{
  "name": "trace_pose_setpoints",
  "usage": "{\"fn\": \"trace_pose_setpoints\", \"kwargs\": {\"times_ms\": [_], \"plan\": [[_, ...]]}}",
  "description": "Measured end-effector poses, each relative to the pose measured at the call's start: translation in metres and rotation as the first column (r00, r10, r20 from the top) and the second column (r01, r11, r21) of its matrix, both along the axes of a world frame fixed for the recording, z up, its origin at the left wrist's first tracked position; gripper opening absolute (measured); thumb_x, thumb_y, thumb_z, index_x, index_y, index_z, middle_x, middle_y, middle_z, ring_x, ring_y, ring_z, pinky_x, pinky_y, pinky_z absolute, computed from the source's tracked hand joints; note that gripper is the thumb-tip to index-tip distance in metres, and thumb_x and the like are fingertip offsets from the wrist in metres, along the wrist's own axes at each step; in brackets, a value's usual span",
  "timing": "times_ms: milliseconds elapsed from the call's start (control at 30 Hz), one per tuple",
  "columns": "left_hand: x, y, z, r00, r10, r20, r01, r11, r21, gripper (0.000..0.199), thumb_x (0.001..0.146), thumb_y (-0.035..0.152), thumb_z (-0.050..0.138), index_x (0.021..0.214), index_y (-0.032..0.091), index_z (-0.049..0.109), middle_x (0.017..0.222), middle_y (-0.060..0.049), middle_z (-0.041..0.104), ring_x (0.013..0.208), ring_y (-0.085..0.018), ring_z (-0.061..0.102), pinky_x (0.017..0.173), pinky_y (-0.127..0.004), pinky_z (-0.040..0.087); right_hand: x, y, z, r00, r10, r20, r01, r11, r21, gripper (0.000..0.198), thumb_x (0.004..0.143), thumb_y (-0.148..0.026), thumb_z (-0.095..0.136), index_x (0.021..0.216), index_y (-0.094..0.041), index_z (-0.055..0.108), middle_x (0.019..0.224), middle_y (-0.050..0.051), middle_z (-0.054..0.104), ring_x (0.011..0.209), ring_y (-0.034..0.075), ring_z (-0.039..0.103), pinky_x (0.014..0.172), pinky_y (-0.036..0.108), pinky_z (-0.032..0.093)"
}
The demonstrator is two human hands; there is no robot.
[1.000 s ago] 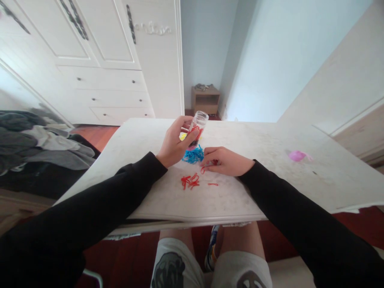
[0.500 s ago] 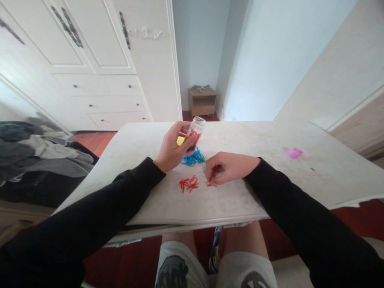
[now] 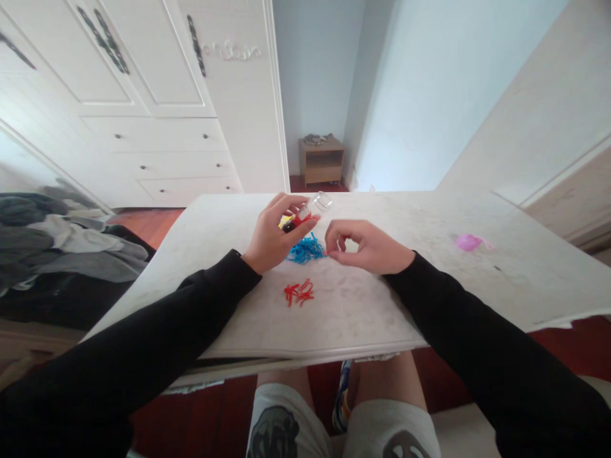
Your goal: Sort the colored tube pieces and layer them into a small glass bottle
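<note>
My left hand (image 3: 274,230) is wrapped round a clear jar (image 3: 321,203) that tilts to the right, its open mouth facing away from the palm. Red rubber bands (image 3: 303,219) and something dark show inside it. Just right of the jar, my right hand (image 3: 365,245) is closed in a pinch, with a bit of red rubber band (image 3: 326,253) showing at the fingertips. Beneath the jar lies a heap of blue rubber bands (image 3: 306,250). A small pile of red rubber bands (image 3: 299,293) lies nearer to me. Something yellow (image 3: 285,221) is partly hidden behind my left hand.
The white table (image 3: 363,318) spans the space before me. Far to the right on it lies a pink balloon-like thing (image 3: 468,242). Dark and grey clothes (image 3: 90,254) are heaped at the left. A white wardrobe (image 3: 167,146) and a small wooden cabinet (image 3: 322,162) stand beyond.
My right hand has lifted from the table and moved away from me towards the jar, with the single red band gone from that spot. The jar has tipped further to the right.
</note>
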State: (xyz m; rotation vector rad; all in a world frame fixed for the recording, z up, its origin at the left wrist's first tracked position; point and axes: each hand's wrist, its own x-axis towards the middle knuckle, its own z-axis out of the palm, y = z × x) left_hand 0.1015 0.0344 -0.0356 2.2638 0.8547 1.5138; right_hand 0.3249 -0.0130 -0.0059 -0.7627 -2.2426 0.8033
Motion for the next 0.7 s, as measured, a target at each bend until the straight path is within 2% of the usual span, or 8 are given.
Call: {"fn": "trace_pose_setpoints", "kwargs": {"times_ms": [33,100,167,233,367,567,700], "plan": [[-0.0003,0.0002,-0.0001,1.000,-0.002,-0.012,0.002,1.000,0.011,0.030,0.087,0.035,0.076,0.112,0.020,0.070,0.101,-0.004,0.070,0.090,-0.017,0.065,0.084,-0.033,0.055,0.0008,0.0012,0.0003,0.984,-0.125,-0.130,0.134,0.989,0.059,0.004,0.086,-0.018,0.066,0.083,-0.019,0.064,0.083,0.001,0.067,0.075,0.014,0.058,0.071,0.029,0.049],[-0.0007,0.0005,-0.0007,0.999,-0.009,-0.032,0.010,1.000,0.029,0.030,0.085,0.034,0.079,0.112,0.020,0.072,0.098,-0.004,0.069,0.089,-0.017,0.064,0.083,-0.032,0.055,0.0026,0.0045,-0.0006,0.892,-0.316,-0.323,0.371,0.921,0.121,0.007,0.089,-0.025,0.067,0.085,-0.020,0.064,0.082,0.001,0.066,0.075,0.015,0.059,0.071,0.031,0.050],[-0.0006,0.0006,-0.0016,0.999,-0.016,-0.046,0.018,0.999,0.043,0.030,0.085,0.033,0.080,0.112,0.020,0.073,0.096,-0.004,0.068,0.089,-0.017,0.064,0.084,-0.033,0.055,0.0041,0.0079,-0.0024,0.833,-0.402,-0.380,0.486,0.860,0.157,0.009,0.089,-0.028,0.068,0.086,-0.021,0.064,0.081,0.001,0.066,0.075,0.016,0.060,0.070,0.032,0.051],[-0.0002,0.0006,-0.0023,0.998,-0.028,-0.060,0.032,0.998,0.056,0.030,0.085,0.032,0.080,0.112,0.020,0.074,0.096,-0.004,0.068,0.089,-0.017,0.064,0.085,-0.033,0.055,0.0046,0.0100,-0.0037,0.836,-0.423,-0.349,0.509,0.836,0.205,0.010,0.089,-0.029,0.068,0.084,-0.021,0.065,0.080,0.002,0.067,0.075,0.017,0.062,0.070,0.033,0.052],[0.0001,0.0011,-0.0038,0.994,-0.057,-0.097,0.063,0.996,0.063,0.032,0.085,0.032,0.081,0.114,0.021,0.075,0.096,-0.005,0.067,0.089,-0.018,0.064,0.084,-0.035,0.054,0.0034,0.0092,-0.0035,0.878,-0.415,-0.239,0.474,0.828,0.299,0.014,0.090,-0.029,0.069,0.080,-0.020,0.068,0.078,0.003,0.069,0.074,0.017,0.063,0.069,0.033,0.052],[-0.0004,0.0001,-0.0054,0.986,-0.101,-0.136,0.110,0.992,0.061,0.034,0.086,0.033,0.080,0.116,0.021,0.074,0.096,-0.005,0.066,0.090,-0.018,0.064,0.084,-0.034,0.054,0.0020,0.0057,-0.0021,0.882,-0.412,-0.228,0.464,0.843,0.273,0.015,0.088,-0.034,0.075,0.083,-0.020,0.071,0.079,0.003,0.073,0.072,0.017,0.064,0.069,0.033,0.053],[0.0003,-0.0019,-0.0028,0.987,-0.100,-0.122,0.105,0.994,0.034,0.031,0.087,0.031,0.078,0.115,0.019,0.072,0.098,-0.005,0.067,0.090,-0.018,0.064,0.084,-0.034,0.054,0.0016,0.0044,-0.0005,0.866,-0.420,-0.270,0.490,0.818,0.300,0.009,0.089,-0.029,0.071,0.086,-0.021,0.072,0.083,0.002,0.072,0.072,0.016,0.062,0.068,0.032,0.052]]}}
